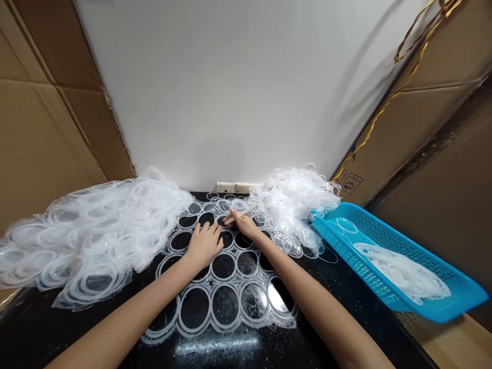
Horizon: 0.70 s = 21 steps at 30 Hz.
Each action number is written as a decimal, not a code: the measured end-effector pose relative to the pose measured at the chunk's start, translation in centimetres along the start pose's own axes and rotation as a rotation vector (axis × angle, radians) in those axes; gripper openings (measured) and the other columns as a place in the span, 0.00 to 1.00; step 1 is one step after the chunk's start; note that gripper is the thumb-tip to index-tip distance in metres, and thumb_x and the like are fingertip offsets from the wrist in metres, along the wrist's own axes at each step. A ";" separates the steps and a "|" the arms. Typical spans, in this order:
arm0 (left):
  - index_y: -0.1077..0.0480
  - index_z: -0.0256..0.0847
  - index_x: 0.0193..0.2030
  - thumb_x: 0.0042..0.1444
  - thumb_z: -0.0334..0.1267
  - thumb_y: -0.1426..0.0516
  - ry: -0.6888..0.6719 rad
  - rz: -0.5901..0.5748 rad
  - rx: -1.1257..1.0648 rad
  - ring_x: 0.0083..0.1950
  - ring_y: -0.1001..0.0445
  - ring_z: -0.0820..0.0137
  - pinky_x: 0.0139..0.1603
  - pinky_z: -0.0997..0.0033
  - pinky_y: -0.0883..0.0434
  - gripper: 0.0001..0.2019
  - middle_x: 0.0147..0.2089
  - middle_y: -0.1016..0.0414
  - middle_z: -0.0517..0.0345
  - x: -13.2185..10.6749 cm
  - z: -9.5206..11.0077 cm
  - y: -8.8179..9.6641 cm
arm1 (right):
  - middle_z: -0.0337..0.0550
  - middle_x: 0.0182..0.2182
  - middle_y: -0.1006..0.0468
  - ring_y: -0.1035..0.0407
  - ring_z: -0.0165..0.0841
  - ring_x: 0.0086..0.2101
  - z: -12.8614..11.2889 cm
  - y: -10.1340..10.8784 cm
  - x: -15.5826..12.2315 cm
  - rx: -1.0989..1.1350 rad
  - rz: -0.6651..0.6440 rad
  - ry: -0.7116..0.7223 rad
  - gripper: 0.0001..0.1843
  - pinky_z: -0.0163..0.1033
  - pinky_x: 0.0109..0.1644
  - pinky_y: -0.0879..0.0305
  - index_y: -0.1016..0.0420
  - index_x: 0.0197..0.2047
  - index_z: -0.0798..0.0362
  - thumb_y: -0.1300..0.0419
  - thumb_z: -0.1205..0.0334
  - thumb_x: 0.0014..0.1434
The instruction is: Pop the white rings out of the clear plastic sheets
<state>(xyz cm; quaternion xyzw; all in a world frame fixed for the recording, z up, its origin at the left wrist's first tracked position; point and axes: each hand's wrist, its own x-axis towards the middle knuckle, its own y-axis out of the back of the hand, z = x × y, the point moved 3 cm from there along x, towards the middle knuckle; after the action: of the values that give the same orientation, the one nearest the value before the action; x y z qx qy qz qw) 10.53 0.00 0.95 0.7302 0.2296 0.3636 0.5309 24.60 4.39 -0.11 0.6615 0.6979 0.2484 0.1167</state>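
Note:
A translucent plastic sheet (240, 303) with rows of large round holes and white ring outlines lies flat on a black speckled tabletop. My left hand (205, 244) rests on the sheet near its middle, palm down with fingers spread and nothing held. Just right of it, my right hand (244, 224) is closed around a pale, slim pen-like tool (250, 209), which slants over the far part of the sheet. The tool's exact kind and its working tip cannot be made out. Loose thin rings (230, 197) lie around the sheet's far edge.
A large heap of ringed plastic sheets (115, 215) covers the left side. Clear scraps and rings (298, 197) pile up at the back right. White rings (407, 274) lie in a blue basket (453, 310) at right. Cardboard and a white panel (230, 92) enclose the table (330, 287).

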 end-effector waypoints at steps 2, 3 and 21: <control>0.34 0.35 0.52 0.58 0.36 0.55 0.001 0.004 -0.002 0.54 0.38 0.55 0.53 0.52 0.43 0.18 0.54 0.32 0.47 -0.2 -0.1 -0.1 | 0.42 0.22 0.26 0.30 0.31 0.28 0.0 0.1 -0.1 0.028 -0.005 -0.005 0.32 0.35 0.38 0.36 0.23 0.34 0.56 0.62 0.45 0.62; 0.34 0.36 0.52 0.58 0.36 0.55 -0.001 0.006 -0.003 0.54 0.38 0.56 0.53 0.52 0.42 0.18 0.54 0.32 0.47 -0.2 -0.2 -0.1 | 0.43 0.22 0.26 0.30 0.31 0.28 -0.1 0.2 -0.1 0.037 -0.007 -0.007 0.31 0.35 0.38 0.36 0.23 0.33 0.56 0.62 0.46 0.62; 0.34 0.35 0.51 0.57 0.34 0.56 -0.009 -0.025 -0.004 0.53 0.37 0.57 0.50 0.54 0.41 0.18 0.56 0.33 0.47 -0.2 -0.1 -0.1 | 0.45 0.27 0.23 0.28 0.30 0.28 -0.4 -0.1 -0.2 -0.269 -0.044 0.210 0.33 0.33 0.36 0.33 0.25 0.36 0.57 0.68 0.52 0.65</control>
<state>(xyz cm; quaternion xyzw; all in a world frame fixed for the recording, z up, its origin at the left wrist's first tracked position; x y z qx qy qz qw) 10.34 -0.08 0.76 0.7279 0.2358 0.3540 0.5378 24.35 4.09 0.18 0.5949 0.6810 0.4048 0.1362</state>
